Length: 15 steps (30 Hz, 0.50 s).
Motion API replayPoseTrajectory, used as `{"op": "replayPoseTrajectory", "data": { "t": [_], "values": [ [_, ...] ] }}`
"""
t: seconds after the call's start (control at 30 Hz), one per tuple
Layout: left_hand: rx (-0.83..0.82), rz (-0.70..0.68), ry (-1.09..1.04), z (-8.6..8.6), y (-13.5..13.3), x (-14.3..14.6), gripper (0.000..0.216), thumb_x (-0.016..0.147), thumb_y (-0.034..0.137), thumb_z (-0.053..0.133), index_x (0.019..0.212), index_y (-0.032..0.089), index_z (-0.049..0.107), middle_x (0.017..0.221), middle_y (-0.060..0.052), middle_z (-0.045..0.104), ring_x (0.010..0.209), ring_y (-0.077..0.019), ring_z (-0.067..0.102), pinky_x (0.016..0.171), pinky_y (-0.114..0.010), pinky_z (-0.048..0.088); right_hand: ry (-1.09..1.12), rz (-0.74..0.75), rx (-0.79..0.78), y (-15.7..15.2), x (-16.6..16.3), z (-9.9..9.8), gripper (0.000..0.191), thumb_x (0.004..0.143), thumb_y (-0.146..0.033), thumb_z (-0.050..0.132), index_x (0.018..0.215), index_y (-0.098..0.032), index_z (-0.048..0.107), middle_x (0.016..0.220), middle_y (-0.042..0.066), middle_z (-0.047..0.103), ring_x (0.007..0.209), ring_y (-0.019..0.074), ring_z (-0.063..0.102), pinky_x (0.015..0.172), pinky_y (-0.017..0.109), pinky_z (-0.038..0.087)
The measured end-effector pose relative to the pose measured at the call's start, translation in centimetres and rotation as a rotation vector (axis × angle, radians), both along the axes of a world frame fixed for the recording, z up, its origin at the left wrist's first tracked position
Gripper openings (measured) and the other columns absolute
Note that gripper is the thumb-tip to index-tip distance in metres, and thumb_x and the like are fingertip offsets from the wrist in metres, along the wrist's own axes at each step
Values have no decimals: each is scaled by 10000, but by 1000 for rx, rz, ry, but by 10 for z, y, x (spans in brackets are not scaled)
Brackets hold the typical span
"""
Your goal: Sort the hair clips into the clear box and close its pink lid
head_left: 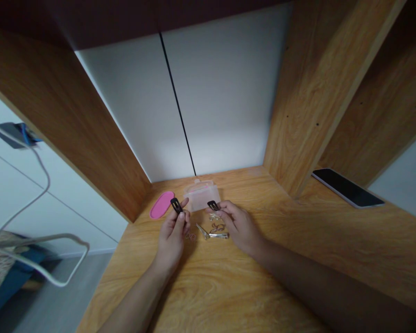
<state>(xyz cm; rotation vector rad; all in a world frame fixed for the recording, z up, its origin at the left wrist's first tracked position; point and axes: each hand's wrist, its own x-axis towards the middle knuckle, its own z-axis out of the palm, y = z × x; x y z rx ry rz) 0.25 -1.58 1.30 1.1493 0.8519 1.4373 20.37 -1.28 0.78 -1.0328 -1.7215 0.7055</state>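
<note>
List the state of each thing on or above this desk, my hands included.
Left hand: pinching a black clip
Right hand: pinching a second black clip
Metallic clips: lying loose
Pink oval piece: lying flat
Translucent box: open or shut, unclear
Phone: lying flat, screen dark

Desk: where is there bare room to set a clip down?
Bare desk lies between the right hand and the phone, and between the forearms. Crowded: between and beyond the hands, with shiny clips, translucent box, pink oval piece.
</note>
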Motion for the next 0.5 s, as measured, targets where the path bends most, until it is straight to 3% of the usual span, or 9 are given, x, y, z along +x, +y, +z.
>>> {"op": "replayPoseTrajectory", "data": {
  "t": [0.13,0.27,0.5],
  "values": [
    [-16,-35,23,-1,1,0,427,896,408,685,1249,187,594,892,-19,668,568,-68,476,546,-198,409,47,-80,74,2,-1,1,147,973,-226,517,1014,-225,659,1003,56,710,956,198,660,860,327,505],
    [-62,-35,44,-5,2,-2,331,883,448,692,999,140,656,891,-65,732,601,-92,569,606,-231,469,126,-105,106,3,-3,3,112,923,-228,597,856,-202,683,871,46,683,837,183,635,763,297,498],
    [-151,-20,-19,-6,3,-1,377,787,446,793,958,117,724,706,-26,695,583,-81,560,579,-197,452,391,-45,-180,6,-10,-12,193,811,-326,734,941,-185,762,872,60,760,763,183,681,705,313,558]
  ]
}}
